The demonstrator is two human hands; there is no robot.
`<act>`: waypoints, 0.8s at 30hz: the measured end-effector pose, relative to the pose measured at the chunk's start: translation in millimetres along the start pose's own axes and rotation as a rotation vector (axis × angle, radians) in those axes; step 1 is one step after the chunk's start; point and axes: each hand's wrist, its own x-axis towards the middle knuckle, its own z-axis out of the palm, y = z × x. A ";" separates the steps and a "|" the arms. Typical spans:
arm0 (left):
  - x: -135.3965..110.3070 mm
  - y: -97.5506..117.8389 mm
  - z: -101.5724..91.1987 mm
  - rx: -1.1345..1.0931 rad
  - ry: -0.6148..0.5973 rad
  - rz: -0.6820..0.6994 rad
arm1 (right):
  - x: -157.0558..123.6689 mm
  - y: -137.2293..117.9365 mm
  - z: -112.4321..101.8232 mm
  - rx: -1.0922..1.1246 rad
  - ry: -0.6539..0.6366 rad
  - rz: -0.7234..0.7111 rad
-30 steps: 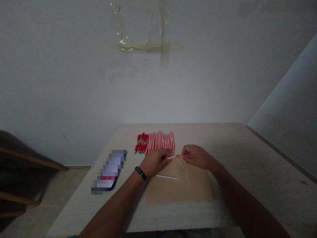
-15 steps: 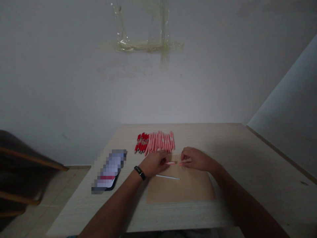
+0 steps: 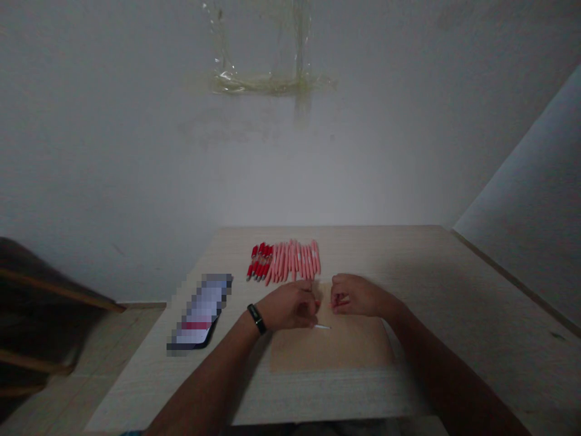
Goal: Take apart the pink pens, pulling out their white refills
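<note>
Taking the flat tan rectangular sheet (image 3: 336, 351) on the pale wood-grain table (image 3: 408, 254) as a clock, with twelve toward the grey wall (image 3: 385, 151), I see both bare hands working over its far half. The right hand (image 3: 356, 295), at one o'clock, has its fingers curled in a narrow pinch on a slim pink piece (image 3: 341, 303), which it holds just above the sheet. The left hand (image 3: 293, 304), at ten o'clock, is bent inward, a bit of a second pink piece (image 3: 318, 302) peeping out by its fingertips; from here I can't tell how firmly it grips that. Its lower fingertips come down at a thin white stick (image 3: 323, 327) near the clock's centre, covering one end. A black wristband (image 3: 256, 319) circles the left wrist. At eleven o'clock, beyond the left hand, a neat row of slender pink pen-like tubes (image 3: 295, 260) lies side by side, with short red pieces with silvery ends (image 3: 259, 266) next to them, nearer ten. A dark-edged phone (image 3: 204, 312), its screen pixelated, lies at nine o'clock, well apart.
</note>
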 end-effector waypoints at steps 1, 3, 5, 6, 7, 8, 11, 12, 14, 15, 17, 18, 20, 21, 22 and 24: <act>0.3 -0.9 0.8 -0.008 -0.020 0.008 | 0.9 -0.5 0.9 -0.003 -0.003 0.008; 0.9 -2.6 1.5 -0.007 -0.049 0.005 | 2.8 -1.5 2.6 -0.010 -0.010 0.019; 1.4 -3.6 1.4 0.020 -0.074 -0.009 | 4.4 -2.3 3.7 -0.016 -0.024 0.026; 1.5 -3.9 1.2 0.036 -0.085 -0.011 | 4.9 -2.5 3.9 -0.016 -0.034 0.031; 1.6 -4.0 1.2 0.049 -0.093 -0.007 | 5.2 -2.7 3.9 -0.017 -0.042 0.037; 1.7 -3.9 1.3 0.058 -0.099 0.001 | 5.4 -2.8 3.7 -0.019 -0.051 0.043; 1.5 -2.9 2.3 0.063 -0.093 0.019 | 5.0 -3.4 2.6 -0.022 -0.066 0.055; 1.4 -2.3 2.6 0.060 -0.090 0.020 | 4.7 -3.7 2.3 -0.021 -0.069 0.055; 1.2 -0.4 2.4 0.048 -0.089 0.014 | 4.2 -4.3 2.3 -0.012 -0.074 0.053; 1.2 0.7 1.8 0.039 -0.089 0.009 | 4.0 -4.8 2.6 -0.004 -0.072 0.053; 1.2 2.8 -0.1 0.022 -0.081 -0.005 | 3.9 -6.1 3.3 0.011 -0.069 0.056; 1.2 3.5 -1.2 0.017 -0.070 -0.011 | 4.0 -7.0 3.7 0.020 -0.067 0.059; 1.0 4.0 -2.9 0.015 -0.045 -0.014 | 4.2 -8.8 4.1 0.040 -0.071 0.063; 0.7 3.7 -3.3 0.016 -0.034 -0.011 | 4.3 -9.5 4.0 0.053 -0.075 0.063; 0.5 3.1 -3.4 0.018 -0.025 -0.008 | 4.2 -9.9 3.7 0.069 -0.081 0.058; -0.3 1.3 -3.0 0.019 -0.014 -0.009 | 3.4 -9.4 2.7 0.110 -0.077 0.041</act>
